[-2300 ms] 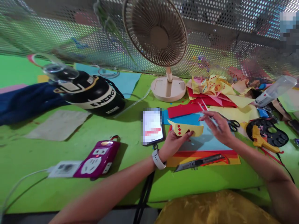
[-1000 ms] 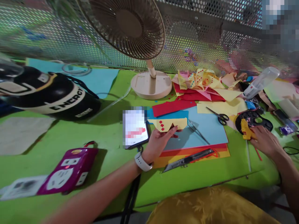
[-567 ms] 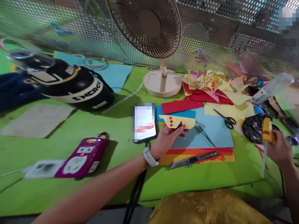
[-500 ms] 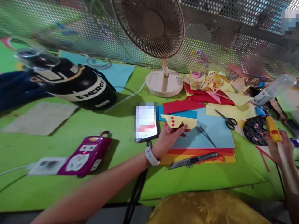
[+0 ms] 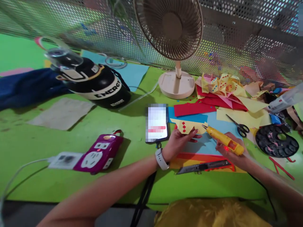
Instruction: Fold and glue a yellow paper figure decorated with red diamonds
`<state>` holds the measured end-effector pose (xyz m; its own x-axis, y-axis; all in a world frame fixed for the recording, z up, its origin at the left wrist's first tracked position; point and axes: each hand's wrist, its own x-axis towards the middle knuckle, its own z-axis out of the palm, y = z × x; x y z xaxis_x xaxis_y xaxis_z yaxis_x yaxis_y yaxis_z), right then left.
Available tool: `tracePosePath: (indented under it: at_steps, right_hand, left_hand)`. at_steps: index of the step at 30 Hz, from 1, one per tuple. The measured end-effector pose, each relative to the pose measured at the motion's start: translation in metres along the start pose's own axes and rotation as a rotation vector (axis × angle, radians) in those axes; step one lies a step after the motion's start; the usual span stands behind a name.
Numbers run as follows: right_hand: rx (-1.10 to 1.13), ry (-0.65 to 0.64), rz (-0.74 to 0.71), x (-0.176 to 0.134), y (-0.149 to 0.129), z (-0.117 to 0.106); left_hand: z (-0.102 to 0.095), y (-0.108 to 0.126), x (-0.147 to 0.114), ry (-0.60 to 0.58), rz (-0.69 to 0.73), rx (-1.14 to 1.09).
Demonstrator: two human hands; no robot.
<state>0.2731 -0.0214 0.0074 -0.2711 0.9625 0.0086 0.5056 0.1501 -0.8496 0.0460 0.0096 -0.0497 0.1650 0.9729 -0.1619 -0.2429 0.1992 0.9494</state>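
A cut piece of pale yellow paper (image 5: 187, 126) with red diamonds is pinched between the thumb and fingers of my left hand (image 5: 178, 143). My right hand (image 5: 235, 154) is wrapped round a yellow hot glue gun (image 5: 219, 135) with a small red light on it. The gun's nozzle points left, at the right end of the paper; whether they touch I cannot tell. Light blue paper (image 5: 213, 146) lies beneath my hands. Nearer to me, a utility knife (image 5: 204, 166) rests on orange and yellow sheets.
Left of my hand lies a phone (image 5: 157, 123), and beyond stands a fan (image 5: 176, 85). A purple power socket (image 5: 100, 153) and black bottle (image 5: 104, 85) are on the left. Scissors (image 5: 241, 128), a black palette (image 5: 276, 140) and paper scraps (image 5: 227, 85) are on the right.
My right hand has brought the glue gun leftward from the table's right side to the yellow paper. My left hand keeps hold of the paper. The view has shifted slightly left.
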Motion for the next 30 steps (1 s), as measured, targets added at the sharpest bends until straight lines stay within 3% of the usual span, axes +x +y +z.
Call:
tracePosePath:
  at_steps: [3,19,30]
  right_hand:
    - [-0.039,-0.053,0.004,0.0039,-0.0039,0.0047]
    - [0.004,-0.023,0.020,0.0058,0.0019,0.0083]
    - [0.002,-0.035,0.045,0.0043,0.0060,0.0085]
  left_hand:
    - [-0.0007,-0.0004,-0.0004,-0.002,-0.004,0.006]
    - [0.0008,0.0049,-0.0035,-0.060,0.105,0.124]
    - [0.0005,0.0070,-0.0056,-0.060,0.063,0.143]
